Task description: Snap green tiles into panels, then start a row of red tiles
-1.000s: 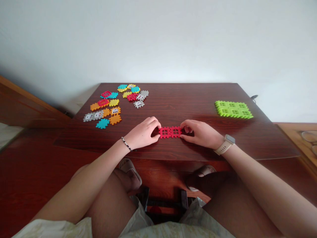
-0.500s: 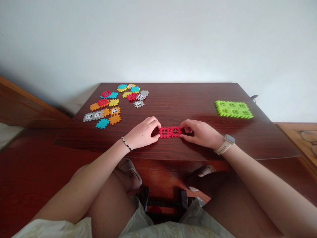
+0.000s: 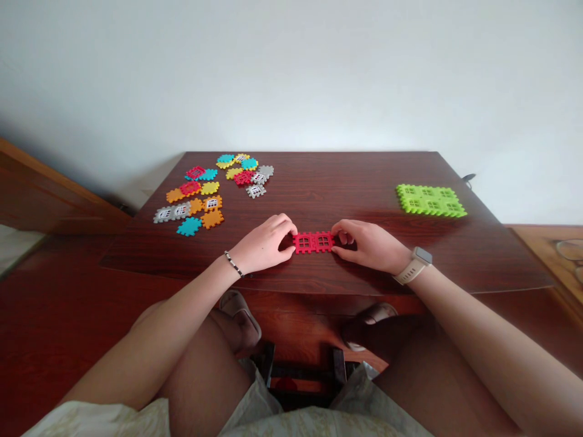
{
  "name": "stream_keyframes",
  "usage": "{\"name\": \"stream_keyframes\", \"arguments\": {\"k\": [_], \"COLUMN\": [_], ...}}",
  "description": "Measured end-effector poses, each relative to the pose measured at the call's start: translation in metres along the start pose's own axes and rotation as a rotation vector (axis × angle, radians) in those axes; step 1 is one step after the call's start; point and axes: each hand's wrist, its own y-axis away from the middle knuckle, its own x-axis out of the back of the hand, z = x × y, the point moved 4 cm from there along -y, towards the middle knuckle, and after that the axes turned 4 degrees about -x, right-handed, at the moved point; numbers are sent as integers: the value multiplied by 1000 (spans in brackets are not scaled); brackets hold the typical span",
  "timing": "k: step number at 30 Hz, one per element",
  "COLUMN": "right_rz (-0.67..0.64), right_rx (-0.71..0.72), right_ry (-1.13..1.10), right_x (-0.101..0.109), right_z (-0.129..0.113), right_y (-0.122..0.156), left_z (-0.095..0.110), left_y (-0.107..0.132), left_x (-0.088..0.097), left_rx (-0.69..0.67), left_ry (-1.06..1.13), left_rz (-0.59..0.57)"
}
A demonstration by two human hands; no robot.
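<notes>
Two red window tiles (image 3: 313,242), joined side by side, lie flat near the front edge of the dark wooden table (image 3: 346,182). My left hand (image 3: 266,244) pinches the left end of the red pair with curled fingers. My right hand (image 3: 368,244), with a watch on its wrist, pinches the right end in the same way. A bead bracelet circles my left wrist.
Several loose tiles (image 3: 204,191) in orange, yellow, teal, grey and red are scattered at the table's back left. A flat panel of joined green tiles (image 3: 430,201) lies at the right. The white wall stands behind the table. My knees and sandalled feet show below.
</notes>
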Motion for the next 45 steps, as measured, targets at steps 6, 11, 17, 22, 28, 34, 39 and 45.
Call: {"name": "stream_keyframes", "arguments": {"k": [6, 11, 17, 22, 28, 34, 39, 45], "right_rz": [-4, -7, -8, -8, -3, 0, -6, -9], "right_rx": [-1, -7, -3, -6, -1, 3, 1, 20], "right_ry": [11, 12, 6, 10, 5, 3, 7, 17], "right_x": [-1, -1, -1, -1, -1, -1, -2, -1], "right_z": [0, 0, -1, -2, -2, 0, 0, -1], "right_y": [0, 0, 0, 0, 0, 0, 1, 1], "left_z": [1, 2, 3, 3, 3, 3, -2, -18], "left_y": [0, 0, 0, 0, 0, 0, -2, -3], "left_x": [0, 0, 0, -1, -1, -1, 3, 15], "left_rx": [-2, -3, 6, 7, 11, 11, 38, 82], "left_ry": [-7, -15, -24, -28, -26, -26, 12, 43], "left_rz": [-3, -1, 8, 13, 17, 14, -26, -34]}}
